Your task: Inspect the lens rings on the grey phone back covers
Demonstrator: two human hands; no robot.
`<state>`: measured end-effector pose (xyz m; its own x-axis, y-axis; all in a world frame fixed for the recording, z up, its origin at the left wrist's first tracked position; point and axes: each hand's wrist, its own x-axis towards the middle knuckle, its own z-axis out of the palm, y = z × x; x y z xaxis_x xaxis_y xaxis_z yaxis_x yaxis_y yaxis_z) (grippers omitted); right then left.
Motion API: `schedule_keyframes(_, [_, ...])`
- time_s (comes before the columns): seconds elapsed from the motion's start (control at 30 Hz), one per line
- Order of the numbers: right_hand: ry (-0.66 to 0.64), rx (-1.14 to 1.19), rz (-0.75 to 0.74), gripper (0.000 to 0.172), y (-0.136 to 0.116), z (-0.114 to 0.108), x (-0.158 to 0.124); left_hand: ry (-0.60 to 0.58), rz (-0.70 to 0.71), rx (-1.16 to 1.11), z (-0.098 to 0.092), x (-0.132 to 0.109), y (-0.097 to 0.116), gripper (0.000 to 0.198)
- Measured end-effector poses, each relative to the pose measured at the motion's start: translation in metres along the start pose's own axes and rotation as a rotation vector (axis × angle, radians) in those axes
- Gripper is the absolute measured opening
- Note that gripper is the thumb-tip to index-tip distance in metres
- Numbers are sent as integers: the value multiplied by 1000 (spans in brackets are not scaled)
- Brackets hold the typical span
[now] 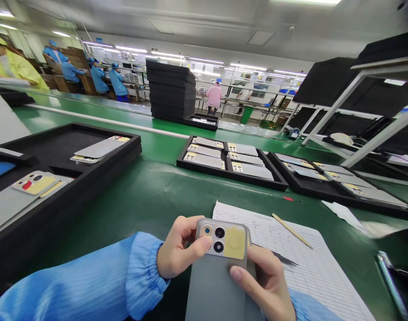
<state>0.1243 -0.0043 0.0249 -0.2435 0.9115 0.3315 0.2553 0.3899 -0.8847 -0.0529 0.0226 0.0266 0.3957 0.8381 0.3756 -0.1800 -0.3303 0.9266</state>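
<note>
A grey phone back cover [217, 285] is held upright near the front edge, its camera panel at the top. Round lens rings and a yellow film patch [235, 243] show on that panel. My left hand [182, 247] grips the upper left corner, thumb pressed beside the lenses. My right hand [264, 281] clasps the right side, thumb on the grey face and fingers behind it. Whether a second piece lies behind the cover, I cannot tell. Just beyond it, a printed form sheet [311, 263] lies on the green mat, with dark tweezers [284, 258] on it.
Black foam trays [282, 182] with several phone covers stand ahead and right; another tray [106, 187] is at left. A wooden stick [292, 231] rests on the sheet. Stacked black trays [172, 91] rise behind. A metal rack [344, 107] stands right. Co-workers [117, 82] sit farther off.
</note>
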Motion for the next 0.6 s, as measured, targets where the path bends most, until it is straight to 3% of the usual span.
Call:
schedule_keyframes(0.2, [50,-14,-9,20,3,2,-3,1,-9,23,0,1,0,21])
schedule_keyframes(0.37, [122,-118,2,19,6,6,-9,98,-117,141,3,2,0,33])
schedule_keyframes(0.6, [106,-132,12,20,4,10,-5,112,-201,180,7,2,1,33])
